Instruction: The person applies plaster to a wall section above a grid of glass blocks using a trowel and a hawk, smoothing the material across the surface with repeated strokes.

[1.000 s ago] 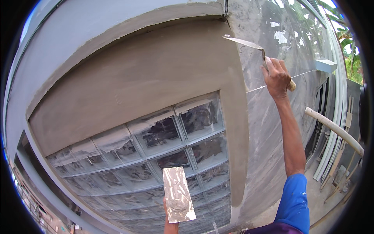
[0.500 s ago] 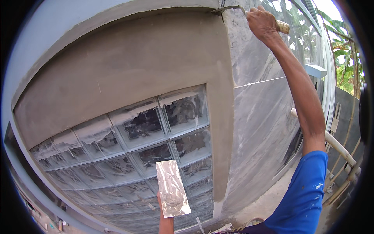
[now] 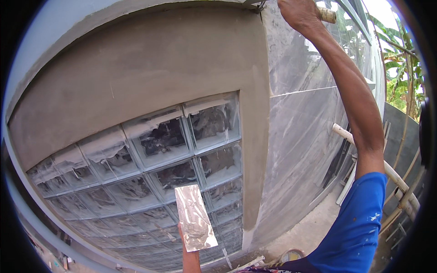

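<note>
My right hand [image 3: 301, 14] is raised at the top edge and wrapped around a trowel [image 3: 327, 15]. The trowel's worn, pale handle sticks out to the right of my fist, and its blade lies mostly beyond the upper edge, near the corner where the plastered wall [image 3: 150, 54] meets the overhang. Low in the middle, my left hand [image 3: 182, 235] holds up a rectangular plastering hawk [image 3: 195, 216], smeared with wet grey plaster and piled thicker near its lower end. That hand's fingers are mostly hidden behind the hawk.
Glass blocks [image 3: 166, 139], streaked with plaster, fill the opening below the plastered band. To the right stands a grey marble-like panel [image 3: 300, 136]. Poles [image 3: 396, 175] cross behind my right arm. A bucket [image 3: 292, 255] sits on the ground below.
My right hand and the trowel have shifted up and slightly left, so the blade is now largely out of view. The hawk sits slightly further left as the whole view shifts.
</note>
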{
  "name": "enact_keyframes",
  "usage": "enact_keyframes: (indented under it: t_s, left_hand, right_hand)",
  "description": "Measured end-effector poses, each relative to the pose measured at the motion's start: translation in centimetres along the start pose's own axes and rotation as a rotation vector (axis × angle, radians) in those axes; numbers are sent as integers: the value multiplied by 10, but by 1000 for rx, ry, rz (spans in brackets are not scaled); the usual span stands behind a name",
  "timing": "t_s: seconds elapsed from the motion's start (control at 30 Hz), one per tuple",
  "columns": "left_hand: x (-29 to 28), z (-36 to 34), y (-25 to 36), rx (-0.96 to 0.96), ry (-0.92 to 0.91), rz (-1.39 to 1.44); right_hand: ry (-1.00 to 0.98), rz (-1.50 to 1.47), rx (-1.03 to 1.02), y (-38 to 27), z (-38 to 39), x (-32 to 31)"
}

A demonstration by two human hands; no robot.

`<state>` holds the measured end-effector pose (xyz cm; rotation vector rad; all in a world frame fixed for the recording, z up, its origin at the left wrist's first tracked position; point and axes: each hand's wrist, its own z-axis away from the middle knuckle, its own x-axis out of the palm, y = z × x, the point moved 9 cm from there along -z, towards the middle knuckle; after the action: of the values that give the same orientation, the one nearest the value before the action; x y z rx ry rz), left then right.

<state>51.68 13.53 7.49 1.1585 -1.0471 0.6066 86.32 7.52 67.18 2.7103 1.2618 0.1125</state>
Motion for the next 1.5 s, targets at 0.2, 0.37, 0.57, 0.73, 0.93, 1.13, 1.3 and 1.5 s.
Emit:
enact_keyframes:
  t_s: [0.2,0.37,0.57,0.73,0.93,1.13,1.3,1.5]
  left_hand:
    - [7,-2,3,-13,-20,32]
    - [39,-11,1,4,-92,120]
    - [65,-49,12,155,-162,-90]
    - [93,-43,25,294,-152,-241]
    - [108,-38,25,298,-198,-311]
    - [111,-29,16,336,-280,-466]
    - [124,-24,4,301,-352,-581]
    - [146,-25,-12,303,-468,-741]
  right_hand:
    - [-37,14,-12,4,48,-84]
    - [-216,-575,-102,-29,164,-131]
    - [-987,-1220,-186,-104,313,-143]
    - [-1155,-1263,-288,-123,353,-152]
    - [-1174,-1182,-361,-133,359,-146]
    - [-1070,-1183,-270,-125,353,-133]
    - [-790,-1119,-272,-113,346,-129]
    - [-310,-975,-281,-89,334,-131]
